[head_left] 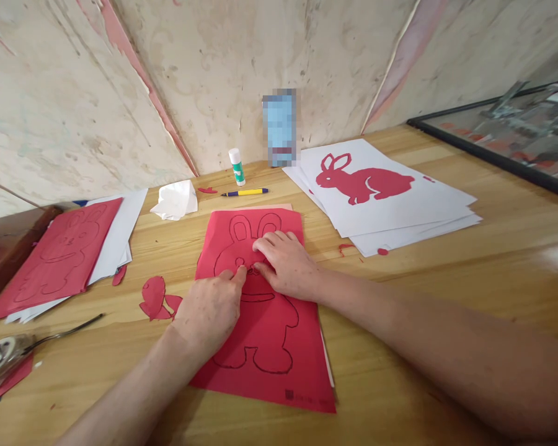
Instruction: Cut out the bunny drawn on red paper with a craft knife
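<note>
A red paper sheet (265, 347) with a rabbit outline drawn in black lies on the wooden table (423, 322) in front of me. My left hand (211, 306) rests on its left part, fingertips pinched together at the rabbit's face. My right hand (286, 260) lies over the rabbit's head, fingers curled down and meeting the left fingertips. Whether anything small sits between the fingertips is hidden.
White sheets with a red rabbit cut-out (363, 179) lie at the right. A glue stick (237, 166), a pen (245, 192) and crumpled tissue (175, 199) sit near the wall. Another red rabbit sheet (60, 254) lies left, with red scraps (157, 299) and scissors (9, 354).
</note>
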The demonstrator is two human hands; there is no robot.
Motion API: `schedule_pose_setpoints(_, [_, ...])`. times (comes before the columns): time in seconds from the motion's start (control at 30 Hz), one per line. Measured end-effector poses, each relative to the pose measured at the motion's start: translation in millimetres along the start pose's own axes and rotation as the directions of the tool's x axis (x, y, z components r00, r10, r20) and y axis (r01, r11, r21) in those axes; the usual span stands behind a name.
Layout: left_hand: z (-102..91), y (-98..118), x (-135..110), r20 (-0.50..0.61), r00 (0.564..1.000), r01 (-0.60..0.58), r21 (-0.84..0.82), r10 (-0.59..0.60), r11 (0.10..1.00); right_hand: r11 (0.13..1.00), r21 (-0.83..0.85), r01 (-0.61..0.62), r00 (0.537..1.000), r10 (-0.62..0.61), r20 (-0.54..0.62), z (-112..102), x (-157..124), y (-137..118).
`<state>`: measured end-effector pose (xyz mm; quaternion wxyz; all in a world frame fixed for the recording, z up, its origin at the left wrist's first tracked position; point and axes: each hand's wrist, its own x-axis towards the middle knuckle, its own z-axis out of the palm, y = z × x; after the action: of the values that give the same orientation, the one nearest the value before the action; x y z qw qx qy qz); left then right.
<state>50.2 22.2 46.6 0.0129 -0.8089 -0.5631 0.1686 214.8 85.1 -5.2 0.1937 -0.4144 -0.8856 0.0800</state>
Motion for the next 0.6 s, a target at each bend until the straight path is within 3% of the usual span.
schedule_pose_setpoints(0.3, [6.5, -2.2, -0.2, -0.032, 0.997, 0.060, -0.103, -0.064, 0.993, 1.000, -0.010, -0.007, 1.000, 0.008, 0.020, -1.8, 0.6, -0.3])
schedule_pose_setpoints(0.6, [-9.3, 5.7, 2.0, 0.058, 0.990, 0.133, -0.104, -0.128, 0.986, 0.999, -0.023, -0.024, 1.000, 0.024, 0.009, 0.5, 1.7, -2.0])
